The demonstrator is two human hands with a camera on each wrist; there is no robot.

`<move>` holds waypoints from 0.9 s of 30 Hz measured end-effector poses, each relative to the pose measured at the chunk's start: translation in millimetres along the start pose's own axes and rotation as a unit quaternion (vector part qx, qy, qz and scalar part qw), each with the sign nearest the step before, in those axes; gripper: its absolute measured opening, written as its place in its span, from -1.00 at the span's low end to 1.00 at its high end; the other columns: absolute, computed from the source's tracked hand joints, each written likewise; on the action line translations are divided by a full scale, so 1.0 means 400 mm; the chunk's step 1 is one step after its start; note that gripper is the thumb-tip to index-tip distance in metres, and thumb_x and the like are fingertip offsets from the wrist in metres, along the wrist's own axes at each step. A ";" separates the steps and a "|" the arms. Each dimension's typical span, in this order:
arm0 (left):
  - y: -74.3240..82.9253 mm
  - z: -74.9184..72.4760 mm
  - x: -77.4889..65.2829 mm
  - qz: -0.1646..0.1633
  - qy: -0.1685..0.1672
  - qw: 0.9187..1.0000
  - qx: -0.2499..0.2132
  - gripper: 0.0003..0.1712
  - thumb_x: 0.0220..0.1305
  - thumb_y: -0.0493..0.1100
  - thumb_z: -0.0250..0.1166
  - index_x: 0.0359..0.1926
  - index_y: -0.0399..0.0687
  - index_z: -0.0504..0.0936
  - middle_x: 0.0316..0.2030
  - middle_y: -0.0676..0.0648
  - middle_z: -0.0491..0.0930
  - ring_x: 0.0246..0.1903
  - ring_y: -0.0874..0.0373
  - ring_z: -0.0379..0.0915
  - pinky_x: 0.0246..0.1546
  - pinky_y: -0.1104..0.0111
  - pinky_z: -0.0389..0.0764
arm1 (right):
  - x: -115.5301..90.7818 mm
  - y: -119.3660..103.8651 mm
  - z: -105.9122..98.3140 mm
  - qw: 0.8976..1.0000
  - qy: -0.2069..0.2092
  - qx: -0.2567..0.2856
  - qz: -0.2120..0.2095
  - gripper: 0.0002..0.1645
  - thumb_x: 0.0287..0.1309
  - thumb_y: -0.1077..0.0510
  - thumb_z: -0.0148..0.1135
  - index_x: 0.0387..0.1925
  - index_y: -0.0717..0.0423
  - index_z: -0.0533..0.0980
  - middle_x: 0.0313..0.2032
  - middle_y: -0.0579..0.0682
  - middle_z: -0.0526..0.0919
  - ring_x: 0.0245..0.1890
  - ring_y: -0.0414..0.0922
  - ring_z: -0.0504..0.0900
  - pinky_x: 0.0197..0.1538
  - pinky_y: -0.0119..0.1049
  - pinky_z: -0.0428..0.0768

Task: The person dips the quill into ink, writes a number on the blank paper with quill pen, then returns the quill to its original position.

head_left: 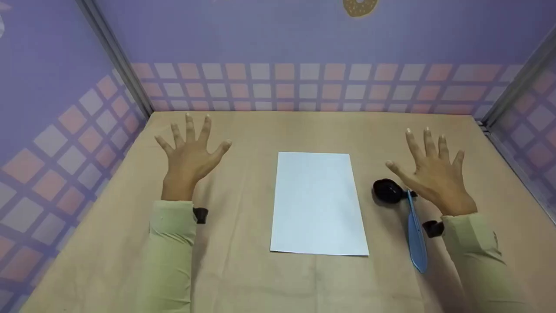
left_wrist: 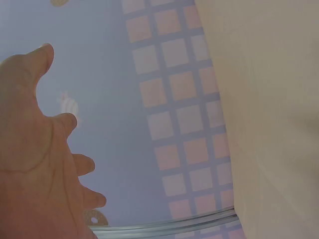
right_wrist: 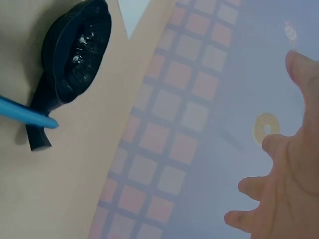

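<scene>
My left hand (head_left: 190,158) is raised over the left side of the table with its fingers spread, holding nothing. On the right, my right hand (head_left: 438,180) is also spread wide and holds nothing. Close beside it, in the head view, lies a black scoop-like bowl with a short handle (head_left: 388,191). A blue, flat-bladed utensil (head_left: 417,243) rests with its thin end across that handle. The right wrist view shows the black bowl (right_wrist: 77,52) with a ribbed inside and the blue utensil's tip (right_wrist: 30,114) over its handle. Between the hands is a white rectangular sheet (head_left: 319,204).
A beige cloth (head_left: 234,269) covers the table. Purple walls with pink and white squares (head_left: 284,69) stand at the back and both sides, joined by metal corner posts (head_left: 117,56). Each wrist carries a small black device (head_left: 200,215) below the hand.
</scene>
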State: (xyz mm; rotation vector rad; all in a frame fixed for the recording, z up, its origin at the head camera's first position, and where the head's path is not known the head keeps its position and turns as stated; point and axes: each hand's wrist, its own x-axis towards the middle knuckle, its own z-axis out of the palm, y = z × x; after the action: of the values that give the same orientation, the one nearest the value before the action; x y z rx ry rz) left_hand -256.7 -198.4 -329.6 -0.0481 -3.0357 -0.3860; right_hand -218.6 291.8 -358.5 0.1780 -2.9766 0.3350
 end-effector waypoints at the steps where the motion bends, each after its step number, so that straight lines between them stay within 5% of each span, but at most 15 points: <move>1: 0.001 0.003 0.001 0.002 0.000 1.000 -0.002 0.01 0.19 0.62 -0.36 0.52 0.32 -0.36 0.50 -0.25 -0.49 0.41 -0.41 -0.70 0.15 -0.40 -0.73 | -0.002 0.001 -0.001 1.000 -0.002 0.001 0.003 0.05 0.22 -0.53 -0.22 0.52 -0.23 -0.35 0.49 0.29 -0.35 0.42 0.45 -0.36 0.18 0.59 -0.43; 15: -0.020 -0.007 -0.018 0.018 0.012 0.999 -0.034 -0.01 0.21 0.60 -0.33 0.51 0.35 -0.38 0.50 -0.19 -0.54 0.44 -0.32 -0.69 0.21 -0.34 -0.72 | -0.013 0.014 -0.029 0.999 -0.002 0.033 0.028 0.08 0.23 -0.52 -0.23 0.52 -0.13 -0.36 0.48 0.34 -0.39 0.41 0.46 -0.39 0.19 0.56 -0.48; 27: -0.035 -0.022 -0.037 0.035 -0.013 0.998 -0.059 -0.04 0.27 0.55 -0.30 0.50 0.34 -0.45 0.49 -0.15 -0.60 0.44 -0.26 -0.73 0.23 -0.31 -0.73 | -0.025 0.022 -0.036 0.998 -0.024 0.047 0.021 0.08 0.25 -0.50 -0.22 0.52 -0.14 -0.40 0.48 0.35 -0.37 0.41 0.46 -0.35 0.22 0.55 -0.42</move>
State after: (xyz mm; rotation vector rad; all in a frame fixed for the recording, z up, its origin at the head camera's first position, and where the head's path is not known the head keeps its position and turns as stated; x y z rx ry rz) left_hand -242.0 -214.3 -325.7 -0.1679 -3.0225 -0.5616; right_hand -208.0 304.8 -348.0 0.1352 -3.0174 0.4839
